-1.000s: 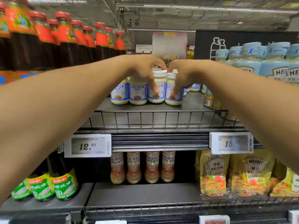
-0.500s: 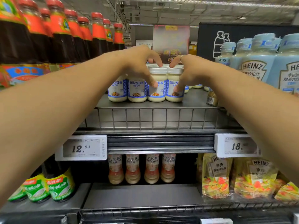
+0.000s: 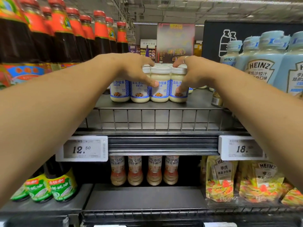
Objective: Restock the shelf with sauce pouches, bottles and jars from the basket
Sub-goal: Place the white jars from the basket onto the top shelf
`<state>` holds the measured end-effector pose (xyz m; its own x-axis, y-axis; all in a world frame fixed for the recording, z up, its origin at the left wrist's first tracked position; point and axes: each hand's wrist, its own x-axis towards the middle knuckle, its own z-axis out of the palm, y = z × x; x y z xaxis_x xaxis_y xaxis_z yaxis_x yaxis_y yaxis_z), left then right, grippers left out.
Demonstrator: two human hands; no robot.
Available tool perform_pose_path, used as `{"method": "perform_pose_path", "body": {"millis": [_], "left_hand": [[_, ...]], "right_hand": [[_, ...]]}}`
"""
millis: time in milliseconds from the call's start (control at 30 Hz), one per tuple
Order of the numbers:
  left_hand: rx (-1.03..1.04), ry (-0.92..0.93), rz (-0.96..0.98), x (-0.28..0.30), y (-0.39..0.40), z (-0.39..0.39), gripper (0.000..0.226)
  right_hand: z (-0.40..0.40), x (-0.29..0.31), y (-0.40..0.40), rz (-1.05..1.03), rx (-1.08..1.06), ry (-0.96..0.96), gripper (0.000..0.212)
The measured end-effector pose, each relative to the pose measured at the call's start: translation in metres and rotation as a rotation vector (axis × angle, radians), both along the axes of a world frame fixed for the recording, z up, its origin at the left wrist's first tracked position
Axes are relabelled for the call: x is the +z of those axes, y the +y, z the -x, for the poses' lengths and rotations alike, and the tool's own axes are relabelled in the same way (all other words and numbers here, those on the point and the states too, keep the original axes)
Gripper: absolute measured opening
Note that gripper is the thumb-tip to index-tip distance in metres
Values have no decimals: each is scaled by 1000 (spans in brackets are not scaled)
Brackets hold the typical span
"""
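Observation:
Several white-lidded salad dressing jars (image 3: 120,93) with blue labels stand in a tight row on the upper shelf (image 3: 200,99), with more lids behind them. My left hand (image 3: 131,68) reaches over the lids, and its thumb presses the label of the third jar (image 3: 161,95). My right hand (image 3: 197,74), which wears a ring, curls over the rightmost jar (image 3: 174,97) with its thumb on that jar's label. No basket is in view.
Dark sauce bottles (image 3: 101,40) with red caps fill the upper left. Pale blue Heinz bottles (image 3: 260,63) stand at the right. A wire rail (image 3: 155,118) fronts the shelf. Below it are small dressing bottles (image 3: 154,171), Heinz pouches (image 3: 219,179) and green-labelled bottles (image 3: 60,185).
Both hands stay on the same front jars. The fingertips that met above the lids have drawn apart. The view has come closer; the jars have not visibly shifted.

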<state>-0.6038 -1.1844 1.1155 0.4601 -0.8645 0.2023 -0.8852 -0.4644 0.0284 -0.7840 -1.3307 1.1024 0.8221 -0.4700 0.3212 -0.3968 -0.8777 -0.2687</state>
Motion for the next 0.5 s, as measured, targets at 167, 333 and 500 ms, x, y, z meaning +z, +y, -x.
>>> {"method": "perform_pose_path", "body": {"millis": [167, 333, 500], "left_hand": [[22, 13, 2, 10, 15, 3, 132], [96, 14, -4, 8, 48, -11, 141], [-23, 33, 219, -18, 56, -15, 117]], "right_hand": [[-6, -1, 1, 65, -14, -7, 122], [-9, -2, -1, -3, -31, 54, 131], [-12, -6, -3, -118, 42, 7, 115]]}}
